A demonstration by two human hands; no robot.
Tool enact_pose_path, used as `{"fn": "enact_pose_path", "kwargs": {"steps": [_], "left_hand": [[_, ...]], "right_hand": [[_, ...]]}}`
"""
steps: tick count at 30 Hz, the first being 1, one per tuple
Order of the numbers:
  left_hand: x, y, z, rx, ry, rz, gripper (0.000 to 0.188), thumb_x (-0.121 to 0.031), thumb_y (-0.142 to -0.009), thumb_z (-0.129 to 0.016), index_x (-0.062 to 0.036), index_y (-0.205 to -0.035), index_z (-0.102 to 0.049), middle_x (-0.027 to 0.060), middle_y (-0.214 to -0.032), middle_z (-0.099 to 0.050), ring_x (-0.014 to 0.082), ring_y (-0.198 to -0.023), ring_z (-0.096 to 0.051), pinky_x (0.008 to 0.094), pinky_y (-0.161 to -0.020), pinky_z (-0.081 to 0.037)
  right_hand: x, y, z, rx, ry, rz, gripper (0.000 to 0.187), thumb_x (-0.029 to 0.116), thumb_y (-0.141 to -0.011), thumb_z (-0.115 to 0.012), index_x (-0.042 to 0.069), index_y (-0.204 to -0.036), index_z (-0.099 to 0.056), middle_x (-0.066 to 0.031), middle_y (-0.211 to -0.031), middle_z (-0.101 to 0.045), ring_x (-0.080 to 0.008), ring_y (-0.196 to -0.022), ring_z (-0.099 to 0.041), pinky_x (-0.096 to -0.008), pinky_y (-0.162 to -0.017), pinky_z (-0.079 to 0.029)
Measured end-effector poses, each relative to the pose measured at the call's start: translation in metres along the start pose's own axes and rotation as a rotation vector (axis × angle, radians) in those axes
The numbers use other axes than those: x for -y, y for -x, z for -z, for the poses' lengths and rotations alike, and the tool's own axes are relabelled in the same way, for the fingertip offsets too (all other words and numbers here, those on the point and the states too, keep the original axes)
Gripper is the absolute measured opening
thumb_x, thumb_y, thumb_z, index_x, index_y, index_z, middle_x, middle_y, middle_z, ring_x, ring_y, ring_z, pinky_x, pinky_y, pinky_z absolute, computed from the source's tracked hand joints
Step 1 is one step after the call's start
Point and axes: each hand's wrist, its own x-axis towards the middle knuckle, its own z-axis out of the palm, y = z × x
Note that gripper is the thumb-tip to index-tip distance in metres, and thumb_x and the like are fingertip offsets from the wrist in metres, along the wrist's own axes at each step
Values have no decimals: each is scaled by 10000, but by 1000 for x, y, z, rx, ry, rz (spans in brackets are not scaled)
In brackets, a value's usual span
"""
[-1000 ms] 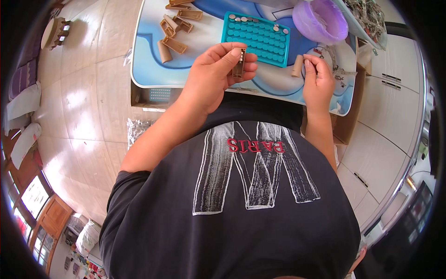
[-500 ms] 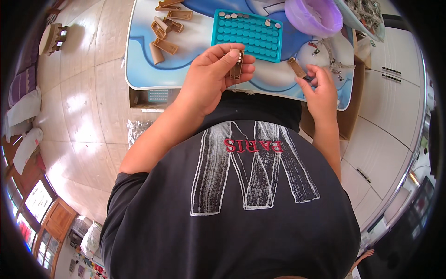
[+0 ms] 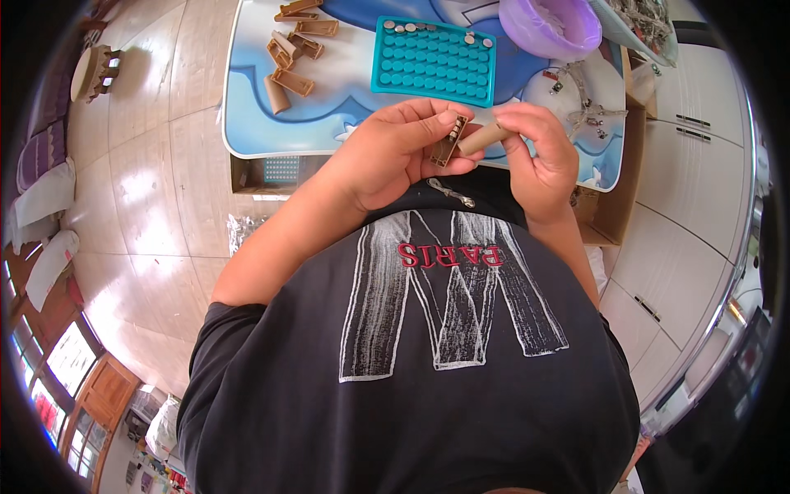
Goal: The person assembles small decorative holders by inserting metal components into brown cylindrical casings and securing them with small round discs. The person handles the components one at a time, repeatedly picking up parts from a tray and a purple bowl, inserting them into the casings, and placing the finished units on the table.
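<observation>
Well, here's the delicate bit: the left hand [image 3: 387, 156] has an open brown shell [image 3: 445, 151] clasped between thumb and fingers, and a row of small pale pieces [image 3: 457, 129] sits inside its far end. Tip that shell too steeply and the pieces could slide out, if nothing fixes them — I can't tell whether anything does. Over on the right, the right hand [image 3: 539, 152] pinches a tan half-shell [image 3: 483, 139] by its far end only, so a push on the free end might twist it out of the fingertips. That free end points near and left, right beside the brown shell; whether the two touch is too fine to call, but a careless knock there could jar the small pieces loose. And look where this is happening — close to the near edge of the table [image 3: 280, 136], with the lap just beyond, so a dropped part could miss the tabletop altogether. Now the pose: the left forearm [image 3: 288, 235] slants in from the near left, palm turned inward, thumb pressed along the shell, fingers curled behind it. The right forearm [image 3: 568, 247] runs up from the near right, hand bent in toward its partner, thumb and fingers meeting on the half-shell. Both hands sit just near of the teal tray [image 3: 434, 70], facing each other.
</observation>
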Motion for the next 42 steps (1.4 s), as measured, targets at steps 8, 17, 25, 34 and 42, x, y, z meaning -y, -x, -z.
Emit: {"fn": "enact_pose_path", "kwargs": {"steps": [8,17,25,34,42], "left_hand": [[6,-4,5,-49,18,-73,275,-153,-958,-428,25,-1153,-506,111,-1058,-595,180,-969,-608,272,-848,-508],[10,-9,4,-57,-57,-38,267,-161,-952,-456,16,-1143,-514,75,-1017,-597,128,-914,-603,264,-829,-511],[9,-6,-2,-168,-77,-102,292,-199,-954,-457,14,-1149,-502,98,-1035,-604,148,-917,-608,295,-827,-511],[9,-4,2,-127,35,-43,330,-220,-974,-374,23,-1157,-502,138,-1016,-617,208,-933,-622,322,-816,-517],[9,-4,4,-76,29,-47,316,-225,-968,-401,5,-1152,-516,114,-1019,-622,180,-930,-623,304,-806,-522]], "right_hand": [[5,-2,-4,214,-7,-67,326,-33,-785,-542,3,-1105,-590,-176,-1112,-606,-283,-997,-610,-319,-816,-494],[17,-1,-1,321,-98,-356,440,180,-778,-694,-21,-1148,-568,-181,-1073,-613,-261,-962,-627,-294,-782,-496],[13,1,-7,136,-124,-168,652,94,-698,-748,22,-1273,-449,-161,-1133,-588,-260,-1008,-604,-326,-850,-480],[14,2,-15,192,-123,-48,794,75,-655,-762,47,-1337,-356,-145,-1159,-589,-283,-1031,-588,-342,-861,-474],[13,2,-19,180,-117,-32,840,95,-646,-777,56,-1354,-326,-152,-1148,-597,-295,-1011,-596,-346,-841,-485]]}}
